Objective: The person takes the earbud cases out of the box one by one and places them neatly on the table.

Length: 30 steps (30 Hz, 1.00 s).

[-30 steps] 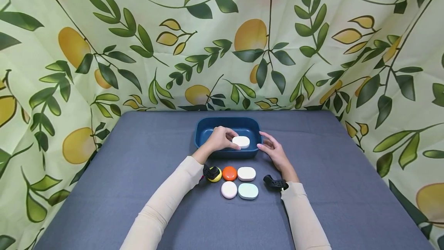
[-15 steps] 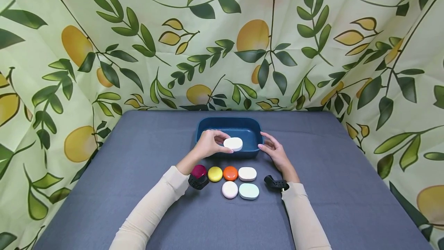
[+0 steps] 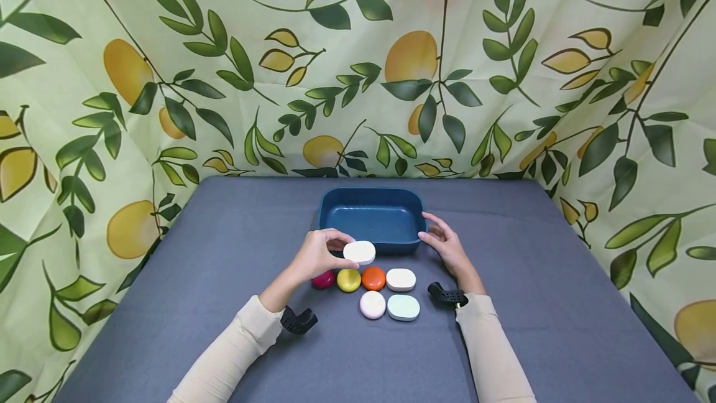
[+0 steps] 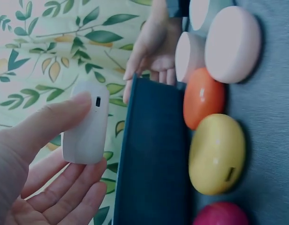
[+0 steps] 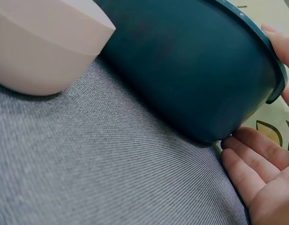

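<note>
My left hand [image 3: 321, 257] pinches a white oblong earbud charging case [image 3: 359, 252] between thumb and fingers, raised off the table before the bin's front wall. Its charging slot faces the camera in the left wrist view. The blue bin [image 3: 371, 245] shows a bare floor. At the bin's right end my right hand [image 3: 447, 246] touches the wall with fairly straight fingers [image 5: 252, 159]. Below the held case lie crimson [image 3: 323, 279], yellow [image 3: 349, 280], orange [image 3: 373, 278] and white [image 3: 401, 280] cases in a row. Nearer me are a pinkish-white round case [image 3: 372, 305] and a pale mint one [image 3: 403, 307].
A grey cloth [image 3: 559, 303] covers the table. Leaf-and-fruit patterned fabric [image 3: 347, 67] hangs behind and along both sides. Black wrist camera mounts [image 3: 299, 320] sit by both cuffs, the right one close to the cases.
My left hand has lifted the white case out from over the bin and drawn it left and toward me. The crimson and yellow cases have come into view. My right hand stays at the bin.
</note>
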Tool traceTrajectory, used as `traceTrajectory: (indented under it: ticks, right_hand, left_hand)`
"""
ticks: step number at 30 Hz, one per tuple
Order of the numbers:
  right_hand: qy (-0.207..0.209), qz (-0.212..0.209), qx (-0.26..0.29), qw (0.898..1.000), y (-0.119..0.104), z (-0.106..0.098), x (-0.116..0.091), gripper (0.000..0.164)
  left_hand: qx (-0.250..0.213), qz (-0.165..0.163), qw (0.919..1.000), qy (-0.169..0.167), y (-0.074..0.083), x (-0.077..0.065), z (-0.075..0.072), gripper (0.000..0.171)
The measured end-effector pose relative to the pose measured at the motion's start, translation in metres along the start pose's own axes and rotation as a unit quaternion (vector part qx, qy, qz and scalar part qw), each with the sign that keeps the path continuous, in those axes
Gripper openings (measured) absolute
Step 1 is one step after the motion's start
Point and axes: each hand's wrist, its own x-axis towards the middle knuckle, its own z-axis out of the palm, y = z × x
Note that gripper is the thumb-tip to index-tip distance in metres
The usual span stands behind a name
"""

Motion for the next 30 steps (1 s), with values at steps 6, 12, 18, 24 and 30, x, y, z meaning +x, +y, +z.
traceTrajectory:
  ticks: [6,12,18,24,30]
  right_hand:
    - [-0.001,0.001,0.011,1.000,-0.001,0.000,-0.001,0.058]
    - [0.000,0.001,0.016,1.000,-0.001,0.001,-0.001,0.058]
    - [-0.001,0.004,0.019,1.000,-0.002,0.001,-0.002,0.059]
    - [-0.005,0.004,0.024,1.000,-0.002,0.000,-0.001,0.059]
    - [-0.005,0.006,0.023,1.000,-0.001,0.000,-0.002,0.059]
  left_hand:
    - [0.014,0.033,0.9993,-0.011,-0.005,-0.018,-0.003,0.040]
    - [0.034,0.054,0.9979,-0.009,-0.014,-0.035,0.000,0.040]
    - [0.024,0.034,0.9990,-0.017,-0.024,-0.049,0.004,0.042]
    - [0.023,0.020,0.9992,-0.026,-0.027,-0.059,0.008,0.042]
    - [0.062,0.009,0.9975,-0.033,-0.030,-0.064,0.013,0.041]
